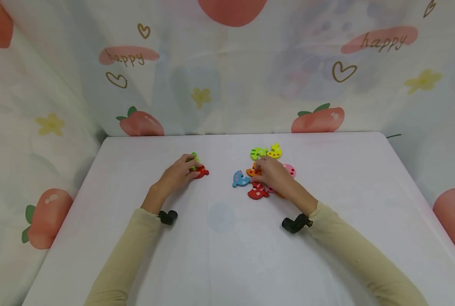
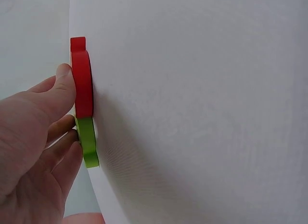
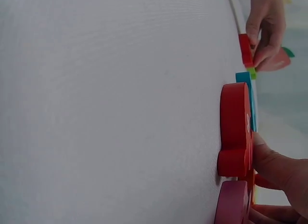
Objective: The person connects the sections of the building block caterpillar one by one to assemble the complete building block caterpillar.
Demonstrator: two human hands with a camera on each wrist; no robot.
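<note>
In the head view, my left hand [image 1: 177, 172] curves over a red puzzle piece [image 1: 202, 172] and a green puzzle piece [image 1: 195, 160], which lie together on the table. Seen from the left wrist, the thumb touches the red piece and the other fingers reach the green one. My right hand [image 1: 275, 174] is over a cluster of flat, coloured, animal-like pieces, its thumb and fingers around an orange spotted piece [image 1: 252, 171]. Beside that thumb lie a blue piece [image 1: 240, 179] and a red numbered piece [image 1: 257, 192]. The right palm partly hides pink pieces [image 1: 289, 170].
Beyond the right hand lie a light-green piece [image 1: 258, 153] and a yellow spotted piece [image 1: 275, 151]. A white cloth covers the table [image 1: 220, 259]. Printed curtains [image 1: 227, 85] stand behind it and at both sides. Small black cameras [image 1: 294, 224] are on the wrists.
</note>
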